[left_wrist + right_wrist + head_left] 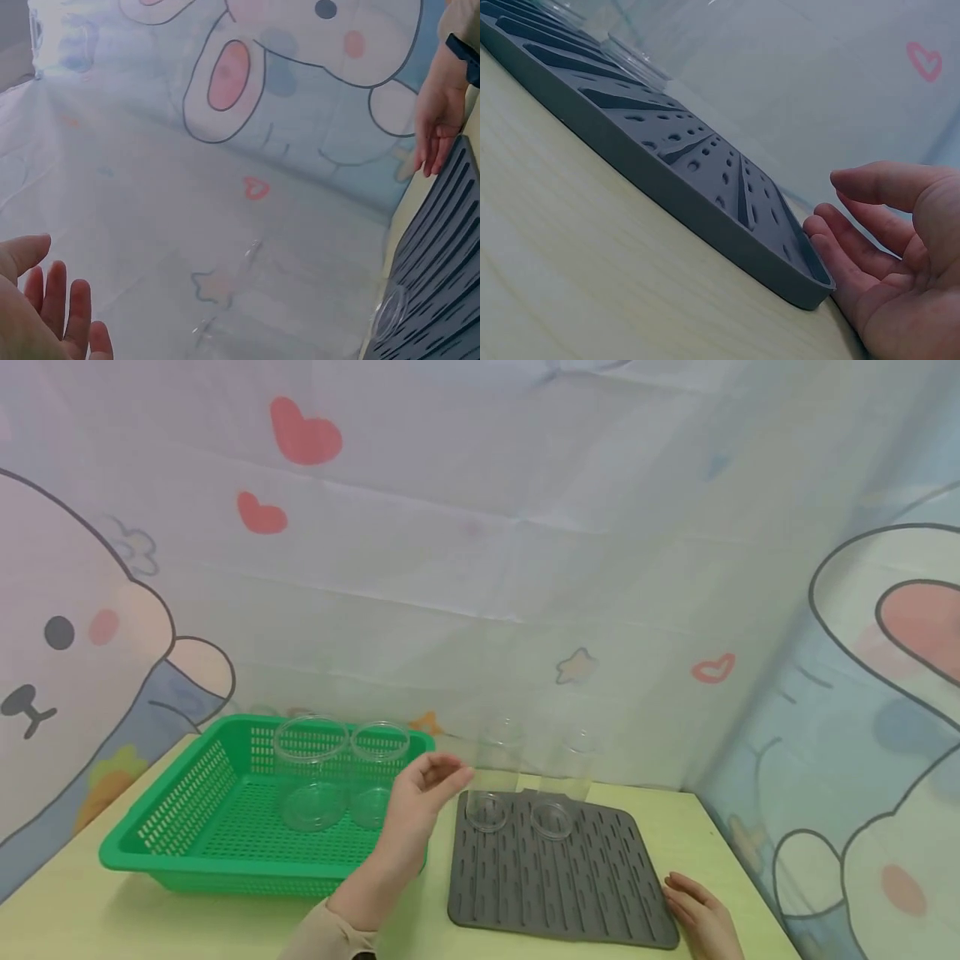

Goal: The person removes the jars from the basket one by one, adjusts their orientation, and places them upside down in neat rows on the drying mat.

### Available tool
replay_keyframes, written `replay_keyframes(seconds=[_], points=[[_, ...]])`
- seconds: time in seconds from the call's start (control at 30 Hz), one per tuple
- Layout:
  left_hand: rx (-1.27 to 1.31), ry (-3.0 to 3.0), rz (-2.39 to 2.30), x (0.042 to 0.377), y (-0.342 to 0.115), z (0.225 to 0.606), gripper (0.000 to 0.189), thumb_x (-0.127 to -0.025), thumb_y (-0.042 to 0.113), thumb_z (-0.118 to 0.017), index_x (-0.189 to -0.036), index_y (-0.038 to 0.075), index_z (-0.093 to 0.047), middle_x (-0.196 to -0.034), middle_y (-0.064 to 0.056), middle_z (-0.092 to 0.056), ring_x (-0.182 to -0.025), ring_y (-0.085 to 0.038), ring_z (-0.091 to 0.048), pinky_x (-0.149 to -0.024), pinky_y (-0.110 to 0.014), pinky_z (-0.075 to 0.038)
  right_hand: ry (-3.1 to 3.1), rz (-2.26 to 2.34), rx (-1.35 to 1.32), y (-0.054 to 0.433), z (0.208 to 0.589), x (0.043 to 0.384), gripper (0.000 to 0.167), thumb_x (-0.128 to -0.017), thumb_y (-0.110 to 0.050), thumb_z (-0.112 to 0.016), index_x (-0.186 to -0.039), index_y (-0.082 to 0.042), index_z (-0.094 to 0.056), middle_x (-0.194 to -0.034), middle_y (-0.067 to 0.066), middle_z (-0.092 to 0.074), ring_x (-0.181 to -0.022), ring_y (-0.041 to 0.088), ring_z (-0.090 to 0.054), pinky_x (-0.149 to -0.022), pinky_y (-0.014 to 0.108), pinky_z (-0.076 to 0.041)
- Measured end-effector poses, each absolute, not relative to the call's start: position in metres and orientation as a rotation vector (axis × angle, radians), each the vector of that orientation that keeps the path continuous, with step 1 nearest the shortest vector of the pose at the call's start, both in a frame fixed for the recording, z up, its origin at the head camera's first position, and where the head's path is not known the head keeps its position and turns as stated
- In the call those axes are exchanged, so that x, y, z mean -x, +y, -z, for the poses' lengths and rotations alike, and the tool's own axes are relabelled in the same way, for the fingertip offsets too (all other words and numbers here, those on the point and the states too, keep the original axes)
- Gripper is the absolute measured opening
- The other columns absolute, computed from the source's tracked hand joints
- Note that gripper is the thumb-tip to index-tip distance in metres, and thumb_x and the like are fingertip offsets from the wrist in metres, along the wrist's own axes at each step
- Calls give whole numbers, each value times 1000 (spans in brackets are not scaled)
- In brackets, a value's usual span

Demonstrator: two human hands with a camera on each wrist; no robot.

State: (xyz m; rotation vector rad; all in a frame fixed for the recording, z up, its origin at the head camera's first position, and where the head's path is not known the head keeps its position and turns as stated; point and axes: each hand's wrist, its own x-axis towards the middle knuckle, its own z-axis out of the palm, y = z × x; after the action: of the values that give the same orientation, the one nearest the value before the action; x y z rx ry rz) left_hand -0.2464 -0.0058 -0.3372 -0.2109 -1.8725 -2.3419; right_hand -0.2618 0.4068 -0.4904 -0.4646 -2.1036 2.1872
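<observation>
My left hand (pixel 422 797) is raised between the green basket and the grey drying mat (pixel 562 893), fingers loosely bent and nothing in them. It is nearest to a tall clear cup (pixel 489 814) standing upright toward the mat's back left. Beside that cup is a second tall clear cup (pixel 553 820), also upright on the mat. Two wider-looking clear cups, one (pixel 313 806) on the left and another (pixel 371 802) next to it, stand in the basket. My right hand (pixel 907 262) lies by the mat's right edge, its relaxed fingers at the rim.
The green plastic basket (pixel 247 864), with slotted walls, fills the left side of the pale yellow table (pixel 420 935). Behind the table hangs a printed cloth (pixel 465 568) with hearts and cartoon animals, and it continues along the right side.
</observation>
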Motion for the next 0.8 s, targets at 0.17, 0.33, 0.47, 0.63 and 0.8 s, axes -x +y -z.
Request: replay_keyframes(seconds=[0.17,0.33,0.47,0.63,0.8], points=[[124,-1821,2293,248,-45,321,25,-95,16,-64,-116,4,-55,-98,12,-62,-101,-9,-58,-96,-29,-47,-2130,-2181,501,406,487,262,25,-93,-7,-63,-118,-9,-63,-85,-21,-62,-82,-10,-61,-78,13,-52],[-3,-1817,2260,252,-86,312,27,-97,21,-62,-119,10,-51,-97,20,-61,-103,-5,-54,-90,-21,-47,-2202,-2151,491,405,480,263,52,-95,-10,-61,-140,8,-43,-90,-20,-62,-84,-10,-61,-80,13,-52],[-94,-1825,2216,256,-112,311,29,-97,27,-61,-121,16,-49,-107,17,-56,-108,-5,-49,-92,-22,-45,-2267,-2108,449,404,473,263,62,-96,-13,-60,-145,11,-32,-96,-20,-61,-86,-11,-60,-81,14,-52],[-166,-1842,2200,261,-139,316,38,-96,33,-62,-129,23,-46,-119,17,-48,-115,-3,-44,-99,-26,-42,-2315,-2063,416,400,463,263,62,-97,-17,-60,-146,8,-32,-94,-26,-58,-90,-12,-58,-84,15,-51],[-252,-1842,2185,266,-162,324,65,-95,35,-62,-150,23,-30,-148,7,-36,-136,-12,-34,-109,-34,-35,-2367,-2009,342,390,448,261,61,-98,-22,-59,-146,6,-33,-97,-28,-58,-92,-13,-57,-86,17,-50]])
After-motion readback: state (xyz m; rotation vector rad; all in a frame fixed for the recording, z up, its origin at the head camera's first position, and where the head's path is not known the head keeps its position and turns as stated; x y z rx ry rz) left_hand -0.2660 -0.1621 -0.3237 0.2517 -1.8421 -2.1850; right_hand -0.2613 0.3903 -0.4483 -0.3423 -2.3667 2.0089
